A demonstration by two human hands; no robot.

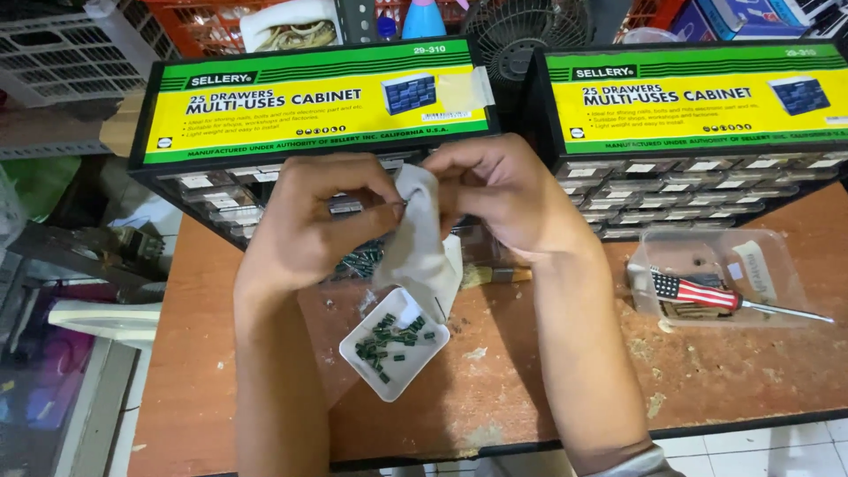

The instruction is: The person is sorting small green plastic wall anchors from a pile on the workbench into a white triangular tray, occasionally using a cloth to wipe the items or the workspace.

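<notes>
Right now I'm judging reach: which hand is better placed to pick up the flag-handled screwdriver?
Probably the right hand: the screwdriver lies in a clear tray on its side of the table. The left hand sits farther away; both pinch the white cloth.

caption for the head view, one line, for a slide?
Both hands, left hand and right hand, pinch a white cloth above a small white tray of dark green parts, before two drawer cabinets.

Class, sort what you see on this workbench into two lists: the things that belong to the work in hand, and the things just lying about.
In use:
- left hand and right hand, both pinching the white cloth
- small white tray of green parts, below the cloth

Lying about:
- flag-patterned screwdriver in a clear tray
- brush
- two drawer cabinets
- fan
</notes>
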